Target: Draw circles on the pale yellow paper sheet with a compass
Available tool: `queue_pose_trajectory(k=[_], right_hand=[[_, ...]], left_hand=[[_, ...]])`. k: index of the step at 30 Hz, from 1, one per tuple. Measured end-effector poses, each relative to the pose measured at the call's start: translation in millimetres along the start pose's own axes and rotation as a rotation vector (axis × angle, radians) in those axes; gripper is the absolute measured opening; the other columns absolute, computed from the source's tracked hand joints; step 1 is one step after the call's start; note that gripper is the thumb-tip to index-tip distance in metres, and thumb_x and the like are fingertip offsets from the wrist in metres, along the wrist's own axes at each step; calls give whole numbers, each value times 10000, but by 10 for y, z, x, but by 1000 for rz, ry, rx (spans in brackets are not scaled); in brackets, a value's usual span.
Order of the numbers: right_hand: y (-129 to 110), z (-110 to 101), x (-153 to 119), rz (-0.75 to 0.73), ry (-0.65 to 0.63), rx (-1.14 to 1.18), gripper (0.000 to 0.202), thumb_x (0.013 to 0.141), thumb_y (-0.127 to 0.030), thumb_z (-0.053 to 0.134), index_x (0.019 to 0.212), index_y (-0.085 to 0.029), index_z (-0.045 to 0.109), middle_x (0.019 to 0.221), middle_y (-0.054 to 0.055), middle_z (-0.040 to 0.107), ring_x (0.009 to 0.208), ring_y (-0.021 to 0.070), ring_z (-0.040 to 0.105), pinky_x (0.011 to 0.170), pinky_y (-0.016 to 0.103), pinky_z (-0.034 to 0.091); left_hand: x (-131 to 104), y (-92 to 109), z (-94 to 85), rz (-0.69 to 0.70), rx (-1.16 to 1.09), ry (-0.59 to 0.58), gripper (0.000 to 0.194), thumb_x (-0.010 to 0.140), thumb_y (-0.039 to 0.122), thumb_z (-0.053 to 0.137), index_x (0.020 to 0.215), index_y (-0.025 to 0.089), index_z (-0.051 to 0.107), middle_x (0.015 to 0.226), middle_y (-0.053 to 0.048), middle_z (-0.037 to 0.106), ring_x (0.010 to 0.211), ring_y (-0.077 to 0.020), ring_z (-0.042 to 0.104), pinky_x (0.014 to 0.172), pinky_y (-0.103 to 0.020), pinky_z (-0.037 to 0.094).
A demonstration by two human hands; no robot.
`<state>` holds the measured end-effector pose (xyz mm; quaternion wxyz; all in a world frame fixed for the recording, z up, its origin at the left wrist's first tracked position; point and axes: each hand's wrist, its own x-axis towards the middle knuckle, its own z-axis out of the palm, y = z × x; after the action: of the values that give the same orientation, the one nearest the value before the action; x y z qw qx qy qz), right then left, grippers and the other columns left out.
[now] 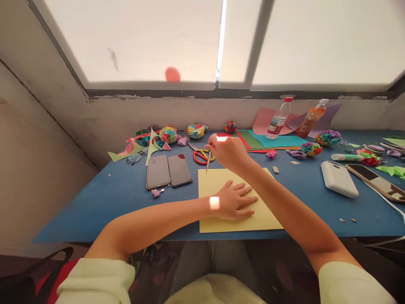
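A pale yellow sheet of paper (pixel 211 221) lies near the front edge of the blue table. My left hand (pixel 236 202) rests flat on it with the fingers spread. Above the sheet's far edge, my right hand (pixel 226 150) is closed round a thin, pointed metal tool (pixel 208 161), whose tip points down near the sheet's top left part. Just behind the tool lie scissors (pixel 200 158) with red and yellow handles. To the left of the sheet are two dark phones (pixel 158 171) side by side.
Paper flowers (pixel 196 130), coloured sheets (pixel 278 141) and two bottles (pixel 276 122) line the back of the blue table (pixel 104 202). On the right are a white power bank (pixel 339 179), a glue stick (pixel 346 157) and another phone (pixel 378 181). Glasses (pixel 134 158) lie at the left.
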<state>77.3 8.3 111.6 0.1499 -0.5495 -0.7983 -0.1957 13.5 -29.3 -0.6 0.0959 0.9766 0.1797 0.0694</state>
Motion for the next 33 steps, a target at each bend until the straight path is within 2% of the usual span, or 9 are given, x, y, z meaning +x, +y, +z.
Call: queue_pose_trajectory(k=[5, 12, 18, 23, 27, 33], right_hand=[[7, -3, 162, -101, -131, 103, 194, 881, -292, 477, 772, -165, 576, 661, 49, 575, 540, 123, 438, 510, 255, 207], [82, 116, 157, -143, -274, 255, 132, 828, -225, 470, 723, -179, 534, 598, -2, 508, 500, 92, 341, 497, 250, 205], [80, 127, 156, -159, -287, 302, 120, 798, -180, 509, 678, -174, 506, 595, -10, 490, 509, 79, 325, 499, 253, 196], [98, 152, 153, -139, -246, 386, 129, 808, -228, 517, 688, -183, 506, 603, -10, 505, 512, 81, 342, 501, 252, 209], [105, 148, 144, -128, -269, 464, 166, 812, -255, 521, 667, -183, 486, 612, -8, 521, 502, 79, 349, 486, 251, 215], [95, 81, 126, -126, -291, 438, 182, 796, -237, 543, 640, -178, 473, 602, -9, 512, 495, 74, 347, 480, 251, 216]], left_hand=[[8, -23, 31, 21, 10, 25, 531, 906, 478, 311, 1366, 229, 406, 1459, -109, 363, 1323, -314, 317, 1016, -513, 244], [11, -15, 28, 25, 46, 0, 539, 917, 471, 272, 1385, 222, 369, 1465, -120, 347, 1333, -323, 301, 1001, -511, 253], [-4, 2, 15, 25, 80, 0, 528, 923, 440, 264, 1382, 204, 372, 1457, -121, 362, 1336, -316, 304, 1007, -498, 263], [-5, 5, 17, 32, 84, 8, 529, 925, 439, 276, 1378, 188, 384, 1451, -130, 370, 1332, -323, 312, 996, -500, 285], [-1, -2, 30, 40, 104, 22, 526, 923, 439, 281, 1371, 187, 392, 1448, -133, 375, 1327, -327, 322, 978, -502, 303], [-1, -17, 51, 53, 114, 36, 524, 924, 437, 269, 1372, 194, 388, 1438, -138, 387, 1318, -330, 334, 971, -507, 308]])
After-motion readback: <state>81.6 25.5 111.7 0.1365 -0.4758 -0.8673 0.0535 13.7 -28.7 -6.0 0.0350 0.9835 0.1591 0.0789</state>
